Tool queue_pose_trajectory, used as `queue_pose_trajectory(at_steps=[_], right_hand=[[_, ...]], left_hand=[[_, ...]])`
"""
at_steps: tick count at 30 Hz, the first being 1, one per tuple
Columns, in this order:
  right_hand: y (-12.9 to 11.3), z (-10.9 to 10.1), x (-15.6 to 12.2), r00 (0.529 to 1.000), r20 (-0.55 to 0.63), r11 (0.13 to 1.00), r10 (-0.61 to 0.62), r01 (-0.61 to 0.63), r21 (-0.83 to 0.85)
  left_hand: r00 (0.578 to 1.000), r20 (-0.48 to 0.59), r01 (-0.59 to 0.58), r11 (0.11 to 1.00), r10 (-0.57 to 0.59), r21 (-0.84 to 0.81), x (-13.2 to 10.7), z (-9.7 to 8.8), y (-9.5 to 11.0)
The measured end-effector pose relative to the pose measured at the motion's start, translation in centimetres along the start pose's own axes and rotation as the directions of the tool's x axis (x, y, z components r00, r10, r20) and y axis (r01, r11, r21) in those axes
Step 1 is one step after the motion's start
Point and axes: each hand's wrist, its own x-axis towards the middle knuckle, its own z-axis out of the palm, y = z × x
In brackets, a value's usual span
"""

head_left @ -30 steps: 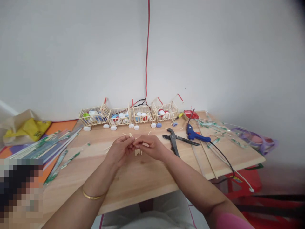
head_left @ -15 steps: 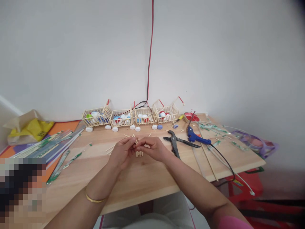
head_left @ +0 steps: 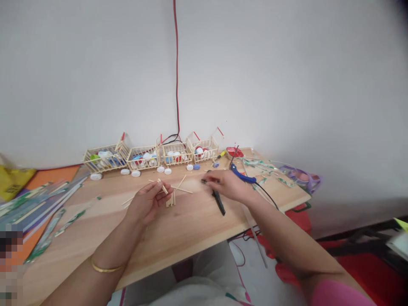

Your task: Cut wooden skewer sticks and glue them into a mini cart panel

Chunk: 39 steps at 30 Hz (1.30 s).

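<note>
My left hand (head_left: 145,203) hovers over the wooden table (head_left: 178,233) with its fingers curled, pinching a short wooden stick (head_left: 162,186). Just right of it a small glued bundle of sticks (head_left: 170,199) lies on the table, with loose sticks (head_left: 181,187) behind it. My right hand (head_left: 228,186) has reached to the right and is closed over the black pliers (head_left: 219,205). One handle sticks out below the palm and the dark jaws show at the fingertips.
Several stick-built carts (head_left: 149,155) filled with bottle caps line the wall. A blue glue gun (head_left: 241,175) with its cord, a red dish (head_left: 234,151) and a purple bag (head_left: 299,176) lie to the right. Green-wrapped sticks (head_left: 47,208) cover the left. A cable (head_left: 176,85) hangs down the wall.
My hands were together over the stick bundle. My right hand let go and moved right onto the pliers. The left keeps one stick, and the view swung to the right.
</note>
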Motion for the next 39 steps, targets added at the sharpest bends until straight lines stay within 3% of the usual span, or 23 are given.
queue_pose_trajectory(at_steps=[2,4,7,13,16,19,23,26,29,34,39], right_hand=[[2.1,-0.8,-1.7,0.967,-0.022,0.951,0.255,-0.255,-0.173],[3.3,-0.6,-3.0,0.906,0.001,0.865,0.424,-0.405,-0.295],[3.7,1.1,-3.7,0.854,0.069,0.796,0.515,-0.447,-0.408],[3.7,3.4,-2.3,0.794,0.069,0.704,0.603,-0.490,-0.514],[3.6,3.3,-2.1,0.819,0.035,0.727,0.573,-0.488,-0.483],[2.4,3.2,-2.6,0.875,-0.035,0.828,0.482,-0.468,-0.310],[-1.0,3.7,-3.6,0.968,-0.125,0.974,0.219,-0.225,-0.035],[-3.7,4.6,-3.7,0.983,-0.111,0.989,0.144,-0.140,0.038],[-5.2,5.3,-3.5,0.990,-0.076,0.992,0.122,-0.120,0.034],[-5.4,5.1,-3.4,0.993,-0.050,0.994,0.109,-0.109,0.011],[-5.5,4.8,-3.6,0.995,-0.048,0.996,0.093,-0.093,-0.010]], left_hand=[[1.000,0.007,0.004,1.000,-0.004,0.023,-0.1,0.2,-0.2],[1.000,0.026,-0.006,0.998,0.005,0.069,-0.1,0.3,-0.6],[0.998,0.046,-0.056,0.983,0.049,0.173,-0.2,0.5,-1.2],[0.980,0.104,-0.193,0.922,0.167,0.336,-0.7,0.6,-1.5],[0.968,0.125,-0.251,0.894,0.219,0.370,-1.0,0.7,-1.3],[0.942,0.152,-0.335,0.847,0.299,0.413,-1.3,0.9,-1.1],[0.890,0.193,-0.449,0.719,0.414,0.530,-2.2,1.3,-0.8],[0.845,0.236,-0.516,0.611,0.480,0.600,-2.9,1.5,-0.6],[0.825,0.245,-0.538,0.574,0.509,0.618,-3.2,1.6,-0.6],[0.821,0.245,-0.543,0.574,0.515,0.613,-3.2,1.5,-0.5],[0.766,0.331,-0.608,0.453,0.552,0.652,-3.2,1.2,-0.5]])
